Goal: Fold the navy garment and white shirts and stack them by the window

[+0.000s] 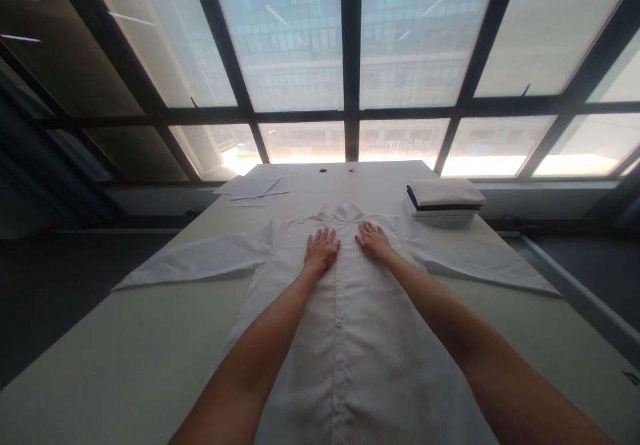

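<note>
A white button-up shirt (373, 311) lies front side up, its collar toward the far end and both sleeves spread out to the sides. The button placket runs down its middle. On the upper chest, just left of the placket, my left hand (321, 249) rests flat with its fingers stretched out. To the right of the placket, below the collar, my right hand (373, 239) also lies flat on the cloth, fingers extended. Neither hand grips the fabric. The shirt's lower hem is out of sight at the bottom of the view.
The shirt is on a long white table (165, 345). At the back right stands a stack of folded clothes (445, 198), white with a dark layer. Loose paper sheets (255, 187) lie at the back left. Large windows (295, 38) rise beyond the far edge.
</note>
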`<action>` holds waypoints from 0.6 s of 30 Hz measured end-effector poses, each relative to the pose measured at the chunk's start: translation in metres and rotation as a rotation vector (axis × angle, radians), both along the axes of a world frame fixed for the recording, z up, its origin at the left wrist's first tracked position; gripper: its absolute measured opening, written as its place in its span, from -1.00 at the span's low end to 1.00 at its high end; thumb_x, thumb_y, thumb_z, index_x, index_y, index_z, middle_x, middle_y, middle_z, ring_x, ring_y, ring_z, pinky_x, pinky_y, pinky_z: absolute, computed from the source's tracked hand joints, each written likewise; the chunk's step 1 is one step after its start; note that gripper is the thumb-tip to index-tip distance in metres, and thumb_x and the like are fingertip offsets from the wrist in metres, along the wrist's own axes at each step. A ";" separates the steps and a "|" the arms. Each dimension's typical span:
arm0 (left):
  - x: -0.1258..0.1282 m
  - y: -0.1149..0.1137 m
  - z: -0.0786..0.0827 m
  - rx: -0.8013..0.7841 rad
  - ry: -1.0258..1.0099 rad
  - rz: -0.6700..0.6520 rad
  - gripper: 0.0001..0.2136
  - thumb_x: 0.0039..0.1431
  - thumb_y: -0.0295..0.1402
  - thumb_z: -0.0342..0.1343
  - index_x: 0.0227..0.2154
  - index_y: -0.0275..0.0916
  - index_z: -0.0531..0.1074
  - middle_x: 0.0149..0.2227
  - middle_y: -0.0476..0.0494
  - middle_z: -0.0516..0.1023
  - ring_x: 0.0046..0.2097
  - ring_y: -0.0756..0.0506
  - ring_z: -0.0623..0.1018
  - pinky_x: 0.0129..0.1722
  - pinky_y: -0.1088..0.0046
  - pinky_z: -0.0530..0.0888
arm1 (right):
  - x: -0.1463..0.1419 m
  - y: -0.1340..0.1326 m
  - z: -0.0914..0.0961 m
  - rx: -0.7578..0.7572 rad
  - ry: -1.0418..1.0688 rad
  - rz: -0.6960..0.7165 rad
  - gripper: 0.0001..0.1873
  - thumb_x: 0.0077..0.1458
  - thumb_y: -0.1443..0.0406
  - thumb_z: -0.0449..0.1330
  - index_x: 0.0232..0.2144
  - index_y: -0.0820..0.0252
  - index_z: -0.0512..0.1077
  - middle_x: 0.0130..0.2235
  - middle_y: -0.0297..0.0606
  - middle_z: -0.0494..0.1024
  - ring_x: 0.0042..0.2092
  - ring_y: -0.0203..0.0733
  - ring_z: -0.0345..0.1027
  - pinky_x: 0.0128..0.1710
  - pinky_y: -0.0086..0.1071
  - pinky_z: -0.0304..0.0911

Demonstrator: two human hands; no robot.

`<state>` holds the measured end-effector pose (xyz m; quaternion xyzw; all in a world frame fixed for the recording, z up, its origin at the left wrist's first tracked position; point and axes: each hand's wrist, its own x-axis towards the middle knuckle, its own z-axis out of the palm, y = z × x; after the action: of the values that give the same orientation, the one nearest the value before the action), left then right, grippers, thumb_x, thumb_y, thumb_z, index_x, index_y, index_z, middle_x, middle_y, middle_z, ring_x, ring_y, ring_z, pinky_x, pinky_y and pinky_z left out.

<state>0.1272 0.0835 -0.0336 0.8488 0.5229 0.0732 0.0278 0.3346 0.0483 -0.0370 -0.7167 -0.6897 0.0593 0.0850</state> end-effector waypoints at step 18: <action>0.001 -0.001 0.006 -0.032 0.011 0.010 -0.42 0.43 -0.05 -0.33 0.40 -0.13 0.08 0.47 -0.13 -0.04 0.46 -0.24 0.00 0.39 -0.02 -0.03 | 0.041 0.014 -0.004 0.057 -0.035 -0.391 -0.24 0.35 0.06 -0.20 0.39 0.49 0.03 0.44 0.11 -0.02 0.44 0.08 -0.24 0.38 -0.04 -0.39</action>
<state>0.1284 0.0826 -0.0276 0.8460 0.5285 0.0601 0.0379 0.3757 0.0626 -0.0410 -0.8351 -0.5403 0.0096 0.1032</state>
